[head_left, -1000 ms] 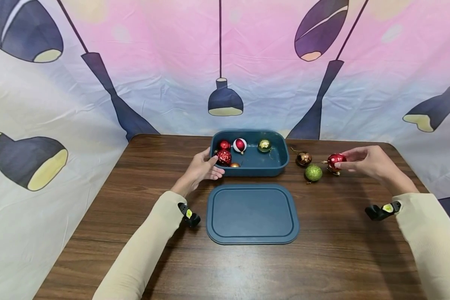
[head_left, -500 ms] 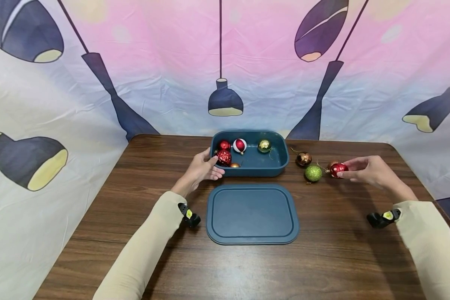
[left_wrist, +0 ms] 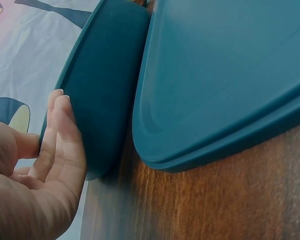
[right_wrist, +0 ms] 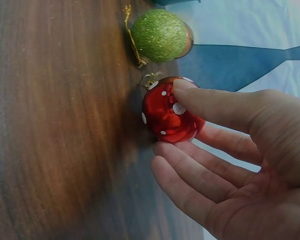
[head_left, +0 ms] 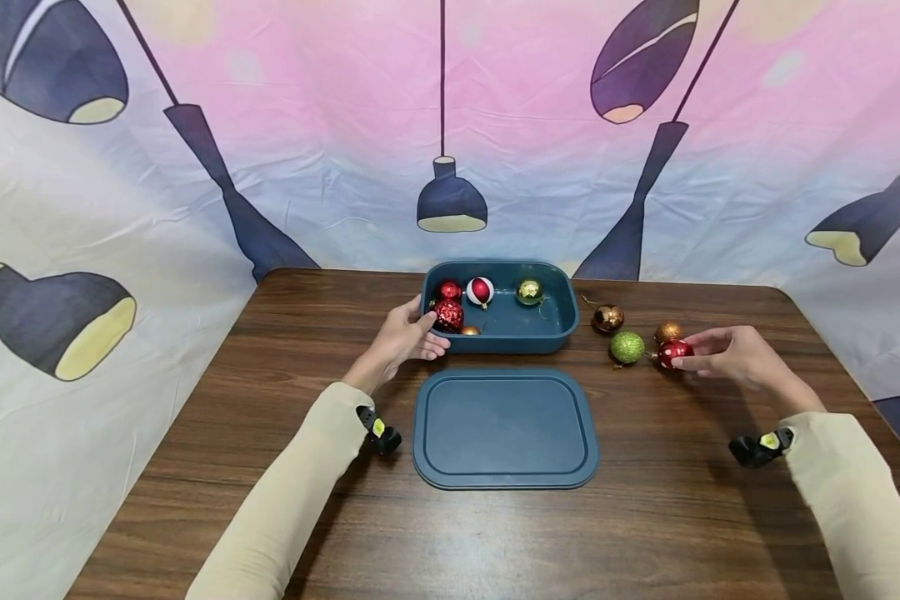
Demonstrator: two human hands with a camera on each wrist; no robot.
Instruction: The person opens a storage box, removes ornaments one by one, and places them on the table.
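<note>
At the near left corner of a blue-green box [head_left: 498, 343], my left hand [head_left: 399, 343] grips the wall, thumb over the rim and fingers along the outside [left_wrist: 55, 155]. Far to the right, my right hand [head_left: 738, 362] pinches a shiny red Christmas bauble [head_left: 673, 353] between thumb and fingers. White dots and a gold cap show on this bauble [right_wrist: 170, 112] in the right wrist view. It is low over the table, beside a green glitter bauble [head_left: 627, 347] and in front of an orange bauble [head_left: 668, 332]. A brown bauble [head_left: 607, 318] lies behind the green one.
Inside the box are two red baubles [head_left: 447, 315], a red-and-white one [head_left: 480, 291], a gold one [head_left: 528, 291] and a partly hidden orange one [head_left: 470, 330]. A flat blue-green lid [head_left: 506, 429] lies in front of the box on the wooden table [head_left: 330, 525]. A printed cloth hangs behind.
My right hand has moved towards the front and down with the red bauble, uncovering the orange bauble behind it. My left hand stays at the box corner.
</note>
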